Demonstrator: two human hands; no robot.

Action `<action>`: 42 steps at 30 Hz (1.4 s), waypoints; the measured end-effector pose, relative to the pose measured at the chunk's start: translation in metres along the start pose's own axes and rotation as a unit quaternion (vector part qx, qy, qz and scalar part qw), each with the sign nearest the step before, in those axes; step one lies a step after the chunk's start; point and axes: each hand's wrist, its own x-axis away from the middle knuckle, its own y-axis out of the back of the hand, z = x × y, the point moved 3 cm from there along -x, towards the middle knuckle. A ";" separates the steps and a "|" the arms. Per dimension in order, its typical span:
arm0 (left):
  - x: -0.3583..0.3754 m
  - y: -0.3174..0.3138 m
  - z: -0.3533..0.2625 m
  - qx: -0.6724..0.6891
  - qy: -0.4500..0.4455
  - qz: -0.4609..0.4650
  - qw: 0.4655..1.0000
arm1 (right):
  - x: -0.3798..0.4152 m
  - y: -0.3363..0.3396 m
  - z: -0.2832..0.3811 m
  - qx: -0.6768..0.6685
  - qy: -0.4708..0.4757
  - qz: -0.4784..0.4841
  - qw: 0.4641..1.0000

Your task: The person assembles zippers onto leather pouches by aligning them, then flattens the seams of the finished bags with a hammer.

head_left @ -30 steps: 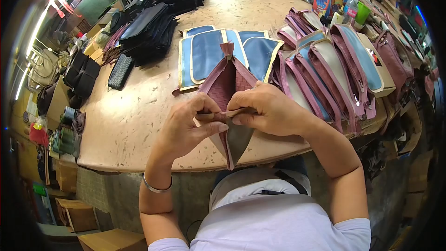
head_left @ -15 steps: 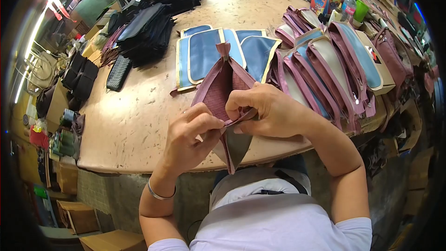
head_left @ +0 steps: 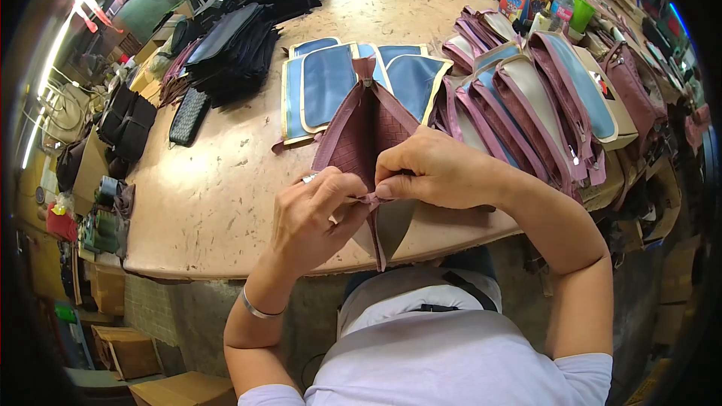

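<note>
The left hand (head_left: 314, 214) and right hand (head_left: 445, 169) both pinch the near end of an open mauve pouch (head_left: 351, 137)

Blue panels (head_left: 327, 92) on scuffed table (head_left: 199, 207)

Both hands (head_left: 310, 212) pinch an open maroon pouch (head_left: 349, 137) at one end

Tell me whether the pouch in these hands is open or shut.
Open: the pouch has its sides spread apart, with a dark gap between them.
</note>
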 end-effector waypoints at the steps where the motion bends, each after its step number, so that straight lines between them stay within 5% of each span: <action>1: -0.001 0.002 0.003 -0.011 -0.015 -0.007 1.000 | 0.001 0.002 0.000 0.004 0.015 -0.014 1.000; 4: -0.008 0.014 0.013 -0.001 -0.046 0.011 0.999 | 0.003 0.003 -0.003 -0.015 0.025 -0.031 0.999; 10: -0.003 0.016 0.012 0.102 0.034 0.055 0.993 | 0.007 0.006 -0.005 -0.028 0.027 -0.028 0.999; 14: 0.000 0.009 -0.004 -0.089 -0.078 0.039 0.992 | 0.011 -0.001 -0.014 -0.003 0.069 -0.059 0.996; 21: -0.012 0.020 0.007 0.140 0.049 0.193 0.970 | 0.014 -0.010 -0.016 0.078 0.094 -0.075 0.990; 22: -0.016 0.022 0.009 0.098 0.130 0.260 0.952 | 0.014 -0.010 -0.013 0.088 0.100 -0.077 0.988; 25: -0.024 0.019 0.016 0.140 0.188 0.312 0.921 | 0.014 -0.012 -0.013 0.091 0.103 -0.085 0.987; 28: -0.028 0.015 0.020 0.133 0.123 0.315 0.932 | 0.013 -0.011 -0.014 0.088 0.104 -0.091 0.986; 31: -0.031 0.015 0.015 0.055 0.165 0.405 0.897 | 0.012 -0.011 -0.011 0.101 0.113 -0.089 0.984; 42: -0.028 0.013 0.011 0.065 0.152 0.336 0.927 | 0.011 -0.011 -0.015 0.071 0.115 -0.083 0.987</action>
